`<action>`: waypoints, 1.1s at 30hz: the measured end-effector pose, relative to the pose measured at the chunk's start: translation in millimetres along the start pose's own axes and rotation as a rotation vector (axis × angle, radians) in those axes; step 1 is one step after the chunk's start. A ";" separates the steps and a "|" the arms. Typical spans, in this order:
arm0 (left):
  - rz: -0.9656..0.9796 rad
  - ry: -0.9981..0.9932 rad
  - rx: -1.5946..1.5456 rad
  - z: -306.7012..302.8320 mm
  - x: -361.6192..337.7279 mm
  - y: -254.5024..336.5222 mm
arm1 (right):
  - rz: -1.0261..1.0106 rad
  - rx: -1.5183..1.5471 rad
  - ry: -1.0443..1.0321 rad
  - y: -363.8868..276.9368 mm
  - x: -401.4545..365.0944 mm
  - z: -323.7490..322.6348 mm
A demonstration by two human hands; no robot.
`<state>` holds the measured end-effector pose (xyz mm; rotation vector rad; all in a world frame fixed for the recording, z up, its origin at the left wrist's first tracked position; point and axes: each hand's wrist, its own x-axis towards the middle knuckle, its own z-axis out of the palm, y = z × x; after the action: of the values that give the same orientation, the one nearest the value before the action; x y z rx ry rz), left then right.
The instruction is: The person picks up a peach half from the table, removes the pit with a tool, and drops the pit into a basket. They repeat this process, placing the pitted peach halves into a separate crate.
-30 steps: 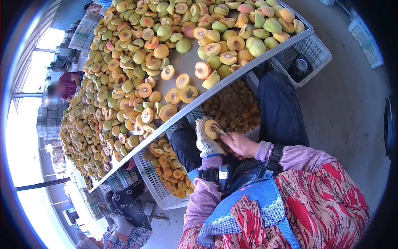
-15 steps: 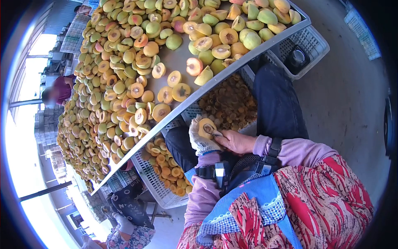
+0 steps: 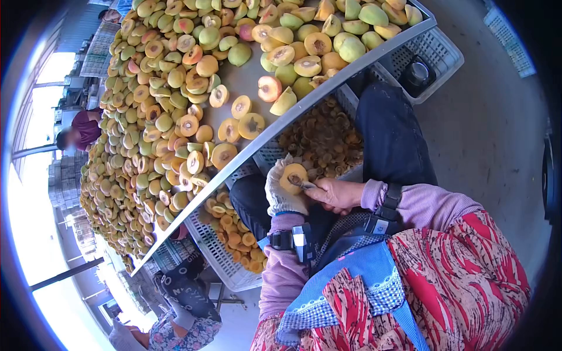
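Note:
My left hand (image 3: 282, 188), in a whitish knit glove, is closed around a yellow peach half (image 3: 293, 178) with its cut face up. A brown pit area shows in the middle of that face. My bare right hand (image 3: 335, 195) grips a small metal pitting tool (image 3: 307, 185), whose tip reaches the pit area; its handle is hidden in my fingers. Both hands are above my lap, over a crate of brownish peach scraps (image 3: 322, 140) between my knees.
A metal-rimmed table (image 3: 256, 76) heaped with peach halves slopes across in front. Below it, a white crate (image 3: 225, 272) holds yellow halves. Another crate (image 3: 448, 64) at upper right holds a dark object. A co-worker's gloved hands (image 3: 181, 316) show at lower left.
The peach half has turned in my left hand, and the tool's tip now sits lower on its cut face. My right hand has tilted slightly. The whole view has shifted a little.

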<state>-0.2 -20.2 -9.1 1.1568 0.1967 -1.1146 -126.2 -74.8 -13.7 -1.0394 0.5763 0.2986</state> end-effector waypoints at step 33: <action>0.247 -0.191 0.118 -3.4 -6.9 -5.4 | -0.599 -0.437 0.235 42.8 33.3 -18.5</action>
<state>-6.5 -13.2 -9.6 1.1364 -0.1583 -1.0192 -125.8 -71.4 -70.9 -1.6284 0.3875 -0.2428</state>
